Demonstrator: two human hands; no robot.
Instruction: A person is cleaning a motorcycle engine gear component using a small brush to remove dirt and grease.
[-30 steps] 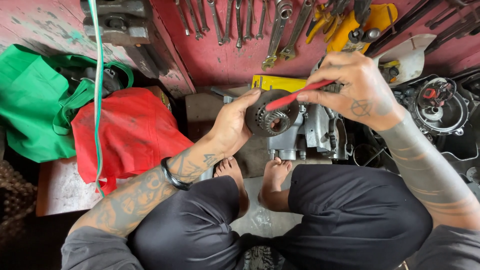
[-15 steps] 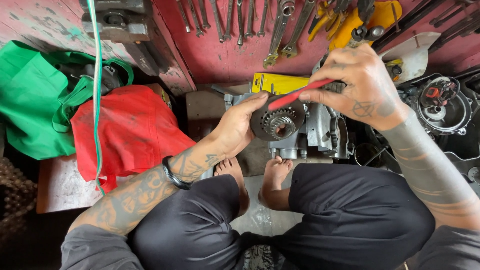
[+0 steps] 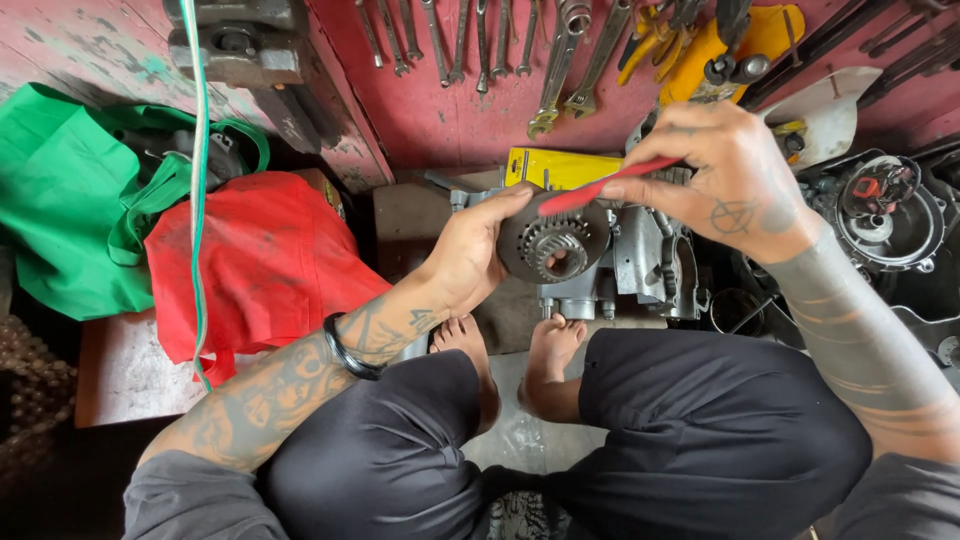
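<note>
The round toothed clutch gear (image 3: pixel 553 242) sits at the centre of the view, up against the grey engine case (image 3: pixel 650 262). The left hand (image 3: pixel 472 258) cups its rim from nine o'clock, fingers wrapped around the edge. At two o'clock the right hand (image 3: pixel 728 180) pinches a red-handled tool (image 3: pixel 600 187), its tip lying across the gear's top. Farther out, a red bag (image 3: pixel 262 262) lies at nine o'clock, a green bag (image 3: pixel 70 200) beyond it, and wrenches (image 3: pixel 560 60) hang at twelve.
</note>
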